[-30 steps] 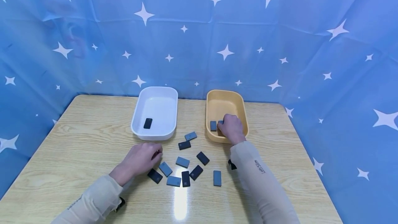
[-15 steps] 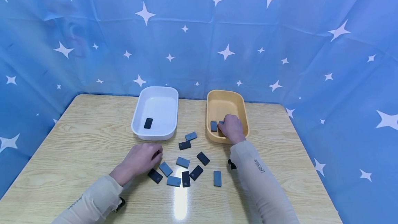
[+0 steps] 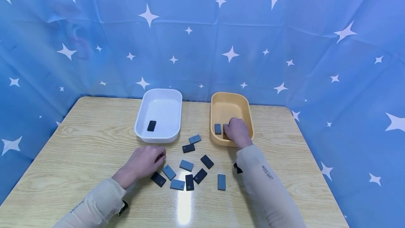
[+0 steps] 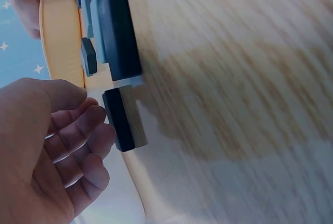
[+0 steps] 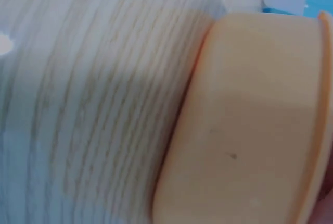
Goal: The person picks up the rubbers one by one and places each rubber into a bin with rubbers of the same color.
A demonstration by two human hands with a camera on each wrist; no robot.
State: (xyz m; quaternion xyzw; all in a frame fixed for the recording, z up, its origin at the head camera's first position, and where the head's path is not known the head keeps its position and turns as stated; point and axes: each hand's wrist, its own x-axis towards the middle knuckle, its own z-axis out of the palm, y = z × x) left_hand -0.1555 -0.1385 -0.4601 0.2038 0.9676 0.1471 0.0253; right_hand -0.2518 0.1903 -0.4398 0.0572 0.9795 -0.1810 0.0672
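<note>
My left hand (image 3: 145,161) hovers over the table with fingers loosely curled and nothing in them. In the left wrist view its fingertips are near a dark block (image 4: 118,120). Close to this hand in the head view lie a black block (image 3: 158,179) and a blue-grey block (image 3: 169,172). My right hand (image 3: 238,129) reaches down inside the orange bin (image 3: 231,96), beside a blue-grey block (image 3: 217,129). Its fingertips are hidden, so whether they hold a block cannot be told. The right wrist view shows mainly the bin's outer wall (image 5: 250,120).
A white bin (image 3: 164,105) with one black block (image 3: 151,126) in it stands left of the orange one. Several black and blue-grey blocks lie scattered mid-table, among them a blue-grey block (image 3: 221,182) at the right. A starry blue curtain (image 3: 202,45) hangs behind the wooden table (image 3: 278,143).
My right hand has shifted slightly inside the orange bin, and the second blue-grey block seen by its fingertips is now hidden. The left hand stays put; the head view has drifted slightly.
</note>
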